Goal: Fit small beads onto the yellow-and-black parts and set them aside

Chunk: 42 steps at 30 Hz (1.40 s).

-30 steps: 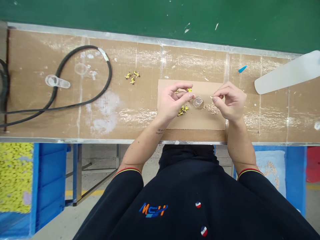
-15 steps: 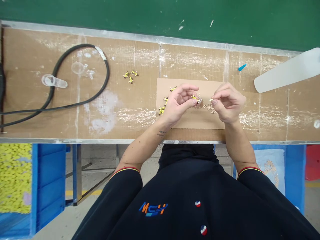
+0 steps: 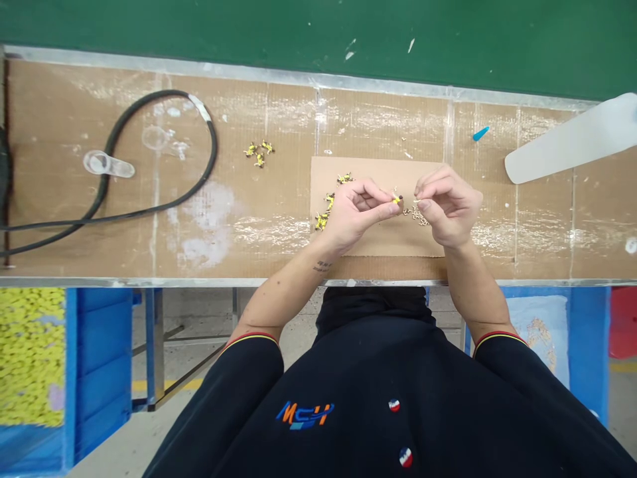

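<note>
Between thumb and forefinger, my left hand (image 3: 362,211) pinches a small yellow figure (image 3: 397,200) with a dark end. Facing it a short gap away, my right hand (image 3: 448,202) is closed in a pinch on a tiny pale piece (image 3: 417,202). Both hands hover over a flat cardboard sheet (image 3: 388,247). Under the right fingertips lies a heap of small beige pieces (image 3: 421,218). Several yellow figures (image 3: 322,219) with dark parts rest on the sheet's left side, partly beside my left wrist.
More yellow figures (image 3: 259,159) lie left of the sheet. A black cable (image 3: 215,146) loops near a clear plastic piece (image 3: 119,167). At right are a blue cone-shaped cap (image 3: 480,134) and a long white object (image 3: 572,141). Blue crates (image 3: 102,372) stand below the table edge.
The yellow figure in my left hand has turned, and the left fingers have closed nearer its end. My right hand has shifted slightly left, still pinching the pale piece.
</note>
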Available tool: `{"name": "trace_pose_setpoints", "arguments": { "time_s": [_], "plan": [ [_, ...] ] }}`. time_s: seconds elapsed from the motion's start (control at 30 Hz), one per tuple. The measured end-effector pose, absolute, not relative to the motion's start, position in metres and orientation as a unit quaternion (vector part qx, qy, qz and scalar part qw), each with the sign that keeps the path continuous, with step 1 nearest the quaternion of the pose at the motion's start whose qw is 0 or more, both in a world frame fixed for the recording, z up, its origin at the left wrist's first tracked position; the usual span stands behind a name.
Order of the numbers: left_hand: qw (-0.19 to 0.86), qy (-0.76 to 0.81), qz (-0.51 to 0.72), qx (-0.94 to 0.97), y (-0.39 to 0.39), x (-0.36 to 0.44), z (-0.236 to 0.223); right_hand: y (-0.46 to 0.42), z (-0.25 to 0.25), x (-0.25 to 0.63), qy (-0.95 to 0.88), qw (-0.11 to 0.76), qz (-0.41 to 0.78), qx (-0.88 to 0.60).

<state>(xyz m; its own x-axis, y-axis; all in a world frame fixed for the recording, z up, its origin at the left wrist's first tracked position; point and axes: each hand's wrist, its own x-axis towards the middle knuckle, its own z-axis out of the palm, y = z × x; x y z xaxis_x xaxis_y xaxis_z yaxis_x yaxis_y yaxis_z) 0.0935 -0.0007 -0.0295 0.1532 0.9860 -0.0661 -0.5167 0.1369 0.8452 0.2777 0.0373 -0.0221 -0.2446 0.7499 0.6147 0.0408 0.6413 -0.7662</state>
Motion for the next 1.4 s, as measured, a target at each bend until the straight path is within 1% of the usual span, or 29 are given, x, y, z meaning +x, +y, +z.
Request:
{"name": "trace_pose_setpoints", "arguments": {
  "time_s": [0.33, 0.57, 1.4],
  "plan": [
    [0.688, 0.275, 0.558, 0.373, 0.000, 0.096, -0.037, 0.034, -0.025, 0.267, -0.689, 0.561, 0.384, -0.251],
    [0.690, 0.300, 0.548, 0.365, -0.001, 0.098, -0.034, 0.032, -0.028, 0.266, -0.689, 0.550, 0.404, -0.244],
    [0.700, 0.297, 0.548, 0.348, -0.001, 0.099, -0.032, 0.030, -0.025, 0.265, -0.703, 0.536, 0.376, -0.277]
  ]
}}
